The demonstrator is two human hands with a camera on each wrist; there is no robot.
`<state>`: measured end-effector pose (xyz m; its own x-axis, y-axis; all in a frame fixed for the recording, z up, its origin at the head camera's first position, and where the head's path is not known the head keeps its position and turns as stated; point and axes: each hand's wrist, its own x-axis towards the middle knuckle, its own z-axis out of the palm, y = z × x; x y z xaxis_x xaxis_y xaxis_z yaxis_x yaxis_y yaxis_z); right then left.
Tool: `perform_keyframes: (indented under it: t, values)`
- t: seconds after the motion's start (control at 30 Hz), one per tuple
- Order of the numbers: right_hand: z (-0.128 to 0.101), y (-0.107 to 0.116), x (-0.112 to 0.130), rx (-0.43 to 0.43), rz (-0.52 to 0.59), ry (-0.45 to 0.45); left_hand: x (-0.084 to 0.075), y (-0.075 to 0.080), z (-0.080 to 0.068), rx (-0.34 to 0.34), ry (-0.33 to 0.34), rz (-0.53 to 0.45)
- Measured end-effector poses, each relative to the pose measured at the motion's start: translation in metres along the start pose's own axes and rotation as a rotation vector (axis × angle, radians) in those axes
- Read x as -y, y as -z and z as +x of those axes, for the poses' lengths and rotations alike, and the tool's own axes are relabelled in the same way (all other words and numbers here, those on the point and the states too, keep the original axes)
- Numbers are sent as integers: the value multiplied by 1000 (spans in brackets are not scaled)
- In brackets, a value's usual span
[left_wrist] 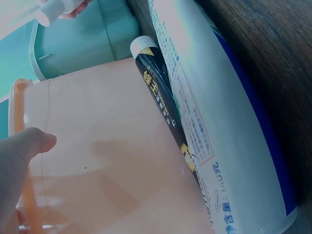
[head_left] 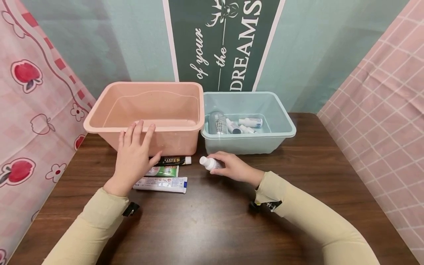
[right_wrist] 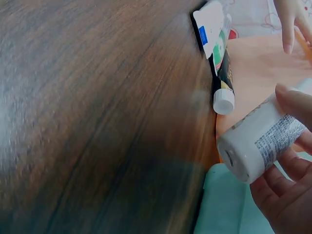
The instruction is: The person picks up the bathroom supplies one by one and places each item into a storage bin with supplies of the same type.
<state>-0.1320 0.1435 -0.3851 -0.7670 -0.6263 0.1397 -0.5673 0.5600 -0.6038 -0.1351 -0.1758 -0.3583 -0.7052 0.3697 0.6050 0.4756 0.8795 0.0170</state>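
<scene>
since the right hand (head_left: 236, 168) only pinches the small white bottle (head_left: 210, 163) above the table, just before the blue bin (head_left: 281, 125), it could slip; left hand (head_left: 134, 156) flat, fingers straight, over toothpaste tubes (head_left: 162, 184).

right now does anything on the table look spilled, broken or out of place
Nothing stands out. Three toothpaste tubes lie flat in front of the pink bin, bottles lie inside the blue bin, and the right hand holds a small white bottle. No spills show.
</scene>
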Motion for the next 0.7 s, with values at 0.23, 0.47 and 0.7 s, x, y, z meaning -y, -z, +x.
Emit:
perform_keyframes:
  t: [0.23, 0.47, 0.7]
  values:
    - [-3, 5, -2, -26, -40, 22, 0, -2, -1, 1, 5, 0]
    - [-7, 11, -4, -2, -80, -1, -1, -2, -1, 4, 5, 0]
    - [-9, 15, -6, -1, -115, -2, 0, -3, 0, -7, 7, -1]
